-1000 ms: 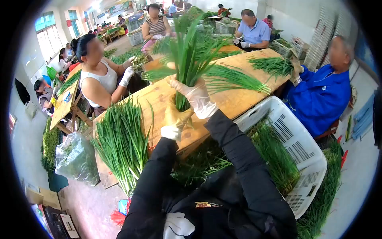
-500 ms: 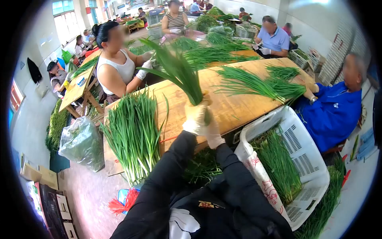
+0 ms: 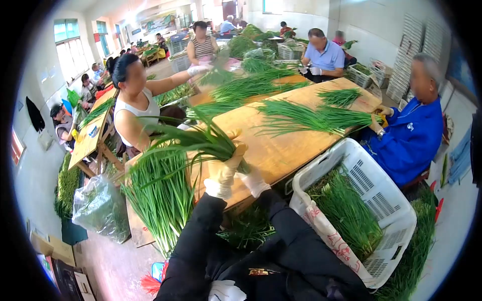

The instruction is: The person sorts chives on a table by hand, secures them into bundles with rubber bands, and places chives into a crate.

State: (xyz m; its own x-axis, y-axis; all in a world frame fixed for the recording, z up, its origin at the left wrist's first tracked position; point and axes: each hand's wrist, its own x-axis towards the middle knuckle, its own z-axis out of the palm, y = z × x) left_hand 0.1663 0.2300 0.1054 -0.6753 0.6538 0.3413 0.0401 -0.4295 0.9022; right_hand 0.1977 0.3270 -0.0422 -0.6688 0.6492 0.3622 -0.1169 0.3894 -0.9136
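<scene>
My left hand [image 3: 224,168], in a pale glove, is wrapped around a bunch of garlic chives [image 3: 203,143]. The bunch is tilted, its leaves fanning out to the left above the table. At the lower stalk ends is my right hand [image 3: 255,181], also gloved; its fingers are closed against the stalks and partly hidden by them. Below the held leaves, a large pile of garlic chives [image 3: 160,200] lies at the table's left end, white stalk ends towards me.
The wooden table [image 3: 271,143] carries more chives [image 3: 306,118] on the right. A white plastic crate [image 3: 374,175] with chives stands by my right arm. A person in blue [image 3: 411,135] sits at right, another in a white top [image 3: 140,108] at left. A clear bag [image 3: 100,208] stands on the floor.
The held bunch has tipped from nearly upright to leaning left, and both hands have moved left and lower. The person in the white top has stretched an arm across the table.
</scene>
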